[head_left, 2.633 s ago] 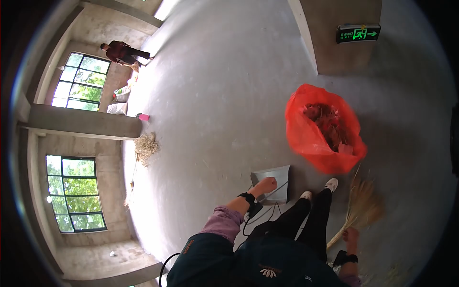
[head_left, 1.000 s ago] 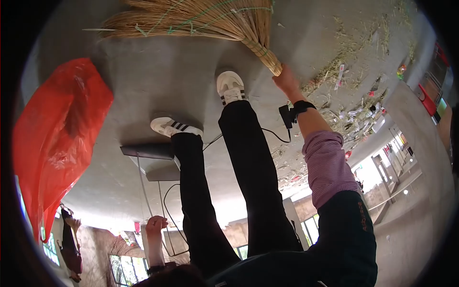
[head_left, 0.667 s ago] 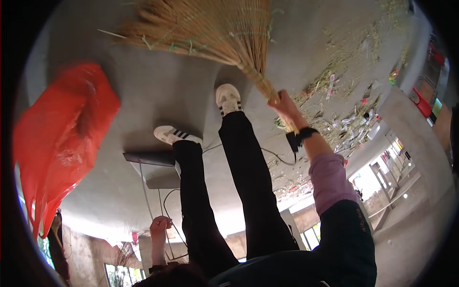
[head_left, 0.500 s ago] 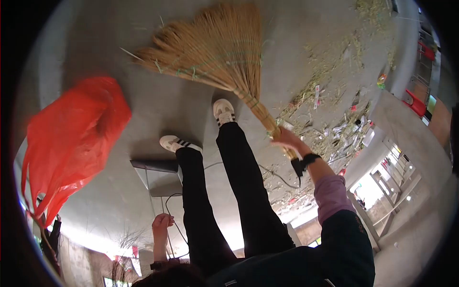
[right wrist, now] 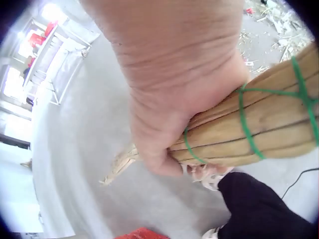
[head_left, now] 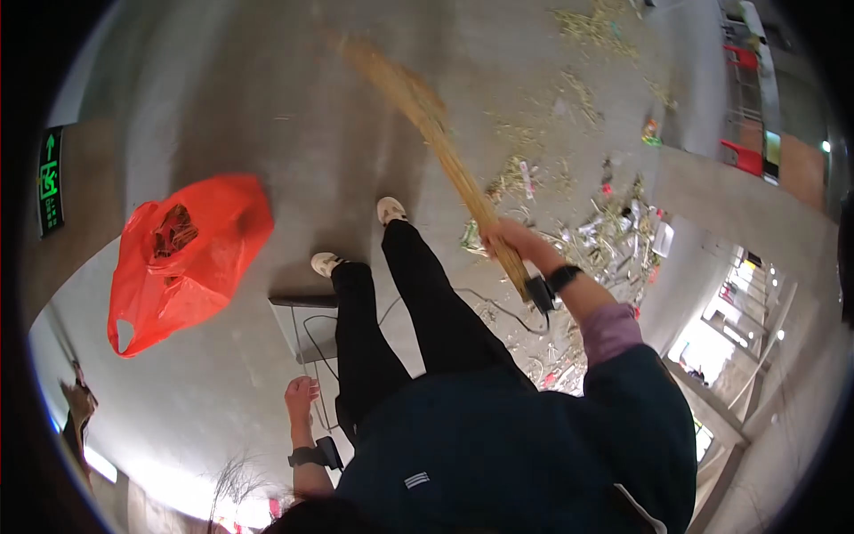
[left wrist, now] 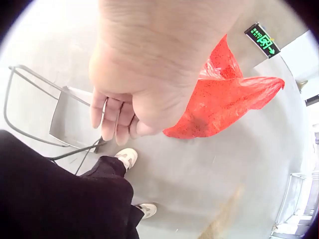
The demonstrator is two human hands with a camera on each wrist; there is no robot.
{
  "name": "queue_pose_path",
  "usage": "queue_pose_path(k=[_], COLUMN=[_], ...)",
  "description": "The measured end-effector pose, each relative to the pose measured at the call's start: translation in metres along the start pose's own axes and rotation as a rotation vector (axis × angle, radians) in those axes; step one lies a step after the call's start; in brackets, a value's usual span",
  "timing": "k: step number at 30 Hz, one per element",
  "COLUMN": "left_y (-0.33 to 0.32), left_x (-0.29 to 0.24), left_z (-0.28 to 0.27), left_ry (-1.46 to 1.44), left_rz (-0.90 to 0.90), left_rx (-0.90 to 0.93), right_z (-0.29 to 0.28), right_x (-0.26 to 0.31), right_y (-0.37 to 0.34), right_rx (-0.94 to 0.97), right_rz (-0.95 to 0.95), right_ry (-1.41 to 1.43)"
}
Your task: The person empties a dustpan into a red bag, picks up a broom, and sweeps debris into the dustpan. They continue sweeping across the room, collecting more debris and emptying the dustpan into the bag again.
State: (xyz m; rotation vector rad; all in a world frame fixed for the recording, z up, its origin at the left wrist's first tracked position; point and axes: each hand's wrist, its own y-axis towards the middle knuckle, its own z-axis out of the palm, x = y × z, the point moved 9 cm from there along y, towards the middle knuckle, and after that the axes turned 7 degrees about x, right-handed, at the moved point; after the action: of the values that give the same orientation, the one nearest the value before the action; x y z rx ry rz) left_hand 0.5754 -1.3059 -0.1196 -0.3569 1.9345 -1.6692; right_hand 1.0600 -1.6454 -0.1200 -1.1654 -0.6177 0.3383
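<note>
My right hand (head_left: 525, 245) grips a straw broom (head_left: 463, 182) by its handle, with the blurred head reaching away over the floor. In the right wrist view, the thumb and fingers wrap the broom handle (right wrist: 259, 124), bound with green cord. My left hand (head_left: 302, 396) hangs beside the leg, its fingers (left wrist: 112, 112) loosely curled and holding nothing. Near it, a metal dustpan (left wrist: 75, 119) stands on the floor with its wire handle upright. A red plastic bag (head_left: 222, 245) with dark scraps in its mouth sits on the floor to the left.
Straw and litter (head_left: 614, 240) lie scattered on the concrete floor at the right. A thin black cable (head_left: 511, 320) runs from the right wrist past the legs. A green exit sign (head_left: 50, 182) hangs on a pillar at the far left.
The head view has turned since the oldest frame. Lately, the broom has swung from a broad fan to a narrow, blurred edge-on shape. The left hand stays low and free.
</note>
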Motion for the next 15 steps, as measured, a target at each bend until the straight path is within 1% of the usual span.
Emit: queue_pose_path(k=[2,3,5,6,9,10,12,13,15], left_y=[-0.008,-0.012,-0.027,-0.03,-0.035,-0.038,-0.043,-0.046,-0.051], left_x=[0.012,0.008,0.013,0.011,0.009,0.003,-0.006,-0.014,-0.03], left_z=[-0.008,-0.005,-0.008,-0.007,0.003,0.004,0.014,0.017,0.025], left_ry=[-0.067,-0.074,-0.077,-0.081,-0.118,-0.123,-0.099,-0.09,-0.082], left_rz=[0.007,0.035,-0.001,0.018,0.048,0.073,0.062,0.071,0.1], left_rx=[-0.02,-0.014,-0.062,-0.066,-0.041,-0.052,-0.046,-0.046,-0.047], right_z=[0.031,0.04,0.058,0.063,0.069,0.069,0.087,0.088,0.087], right_x=[0.053,0.074,0.11,0.118,0.128,0.131,0.142,0.144,0.142], right_y=[-0.021,-0.032,-0.05,-0.051,-0.046,-0.04,-0.042,-0.044,-0.047], right_rx=[0.227,0.227,0.277,0.287,0.19,0.209,0.48,0.477,0.499], right_rz=[-0.088,-0.114,-0.261,-0.277,-0.278,-0.296,-0.273,-0.248,-0.244], right_ry=[0.419,0.403,0.534,0.525,0.593,0.583,0.873,0.965,0.975])
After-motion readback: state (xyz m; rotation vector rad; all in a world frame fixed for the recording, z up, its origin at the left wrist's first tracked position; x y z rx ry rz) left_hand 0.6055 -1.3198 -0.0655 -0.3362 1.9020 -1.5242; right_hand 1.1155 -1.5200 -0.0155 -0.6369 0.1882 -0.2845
